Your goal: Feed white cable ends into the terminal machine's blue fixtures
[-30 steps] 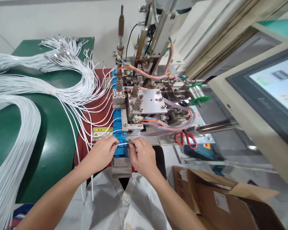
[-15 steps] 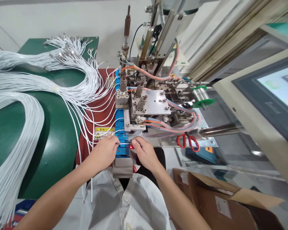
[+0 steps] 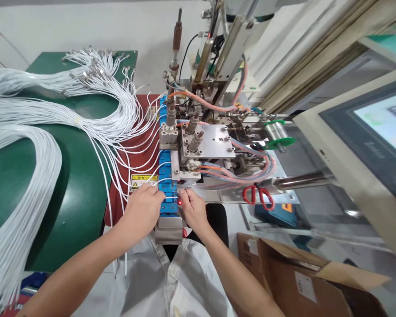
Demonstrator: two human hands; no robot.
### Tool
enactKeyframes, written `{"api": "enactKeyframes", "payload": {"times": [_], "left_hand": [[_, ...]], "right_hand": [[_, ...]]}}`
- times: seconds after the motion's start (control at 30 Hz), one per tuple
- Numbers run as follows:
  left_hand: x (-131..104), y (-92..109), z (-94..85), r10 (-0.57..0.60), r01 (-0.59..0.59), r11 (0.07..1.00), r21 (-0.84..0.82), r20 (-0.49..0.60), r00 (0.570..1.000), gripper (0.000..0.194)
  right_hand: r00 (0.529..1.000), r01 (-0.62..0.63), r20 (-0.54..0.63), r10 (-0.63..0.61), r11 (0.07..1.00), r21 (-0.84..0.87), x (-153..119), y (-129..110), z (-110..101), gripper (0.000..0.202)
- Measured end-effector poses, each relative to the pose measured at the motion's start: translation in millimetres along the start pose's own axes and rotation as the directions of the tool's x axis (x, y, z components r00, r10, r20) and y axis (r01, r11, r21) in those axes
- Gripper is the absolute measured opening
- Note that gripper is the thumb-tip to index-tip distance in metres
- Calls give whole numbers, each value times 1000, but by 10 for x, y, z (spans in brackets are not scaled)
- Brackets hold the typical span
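I have my left hand [image 3: 147, 204] clamped on a white cable [image 3: 170, 197] across the blue rail [image 3: 167, 208] toward its near end, can't tell my right hand [image 3: 194, 208]'s grip, and uneven pulling could skew the cable

Held cable [image 3: 171, 197] tip too sm. to tell, monitor [image 3: 359, 149] cut @ R.

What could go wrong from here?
1. The white cable spans from the left hand toward the right hand; its end might sit crooked on the blue track.
2. The right hand is close to the metal machine; fingers could get pinched if parts move. A yellow warning label is nearby.
3. Loose cables hang beneath the left forearm and could snag.
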State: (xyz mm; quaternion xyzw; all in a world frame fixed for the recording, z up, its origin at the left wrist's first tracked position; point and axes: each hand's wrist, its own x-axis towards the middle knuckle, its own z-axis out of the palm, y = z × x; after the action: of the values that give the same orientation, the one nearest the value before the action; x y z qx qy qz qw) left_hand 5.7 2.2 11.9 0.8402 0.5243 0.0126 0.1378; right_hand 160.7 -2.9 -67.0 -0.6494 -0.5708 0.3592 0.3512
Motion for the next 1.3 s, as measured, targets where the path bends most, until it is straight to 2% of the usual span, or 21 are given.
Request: {"api": "enactKeyframes", "payload": {"times": [0.13, 0.23, 0.3, 0.4, 0.53, 0.63, 0.8, 0.9, 0.97, 1.0, 1.07, 1.13, 1.2, 1.3], "left_hand": [[-15, -82, 7, 80, -83, 994, -72, -37, 996, 23], [-99, -146, -83, 154, -157, 985, -72, -53, 987, 26], [-217, -182, -190, 223, -220, 971, -98, 28, 974, 26], [-442, -229, -345, 302, -270, 948, -167, 212, 929, 19], [-624, -285, -411, 261, -235, 964, -126, 271, 927, 18], [-609, -343, -375, 274, -262, 962, -80, 301, 913, 17], [-498, -449, -352, 344, -358, 934, 3, 267, 900, 19], [-424, -428, -406, 402, -399, 914, -75, 295, 867, 18], [-362, -361, -428, 433, -387, 898, -208, 268, 860, 15], [-328, -315, -422, 424, -361, 892, -270, 230, 876, 14], [-260, -210, -371, 348, -290, 886, -363, 106, 931, 16], [-195, -107, -280, 253, -236, 869, -435, -19, 967, 17], [-138, -18, -178, 164, -196, 851, -487, -107, 981, 17], [-73, 76, -65, 67, -157, 831, -533, -184, 981, 15]], "right_hand": [[989, -30, -141, 50, 990, 140, 22, -19, -106, 38], [981, -16, -180, 65, 966, 260, 5, -27, -200, 37], [982, -22, -172, 81, 947, 321, -22, -21, -260, 38], [984, -30, -149, 95, 921, 387, -69, -6, -331, 40], [989, -31, -120, 90, 907, 420, -110, -8, -374, 41], [991, -31, -106, 86, 897, 440, -127, -26, -387, 41], [992, -43, -88, 92, 893, 448, -161, -61, -449, 41], [991, -49, -91, 98, 899, 436, -194, -79, -487, 40], [992, -43, -91, 92, 898, 437, -226, -89, -491, 39], [993, -37, -85, 83, 896, 442, -246, -95, -486, 39], [997, -17, -64, 51, 892, 451, -293, -109, -469, 37], [999, 15, -41, 4, 896, 444, -343, -134, -451, 34], [998, 63, -20, -61, 905, 420, -382, -171, -439, 26], [983, 178, -25, -181, 915, 363, -395, -254, -430, 13]]}}
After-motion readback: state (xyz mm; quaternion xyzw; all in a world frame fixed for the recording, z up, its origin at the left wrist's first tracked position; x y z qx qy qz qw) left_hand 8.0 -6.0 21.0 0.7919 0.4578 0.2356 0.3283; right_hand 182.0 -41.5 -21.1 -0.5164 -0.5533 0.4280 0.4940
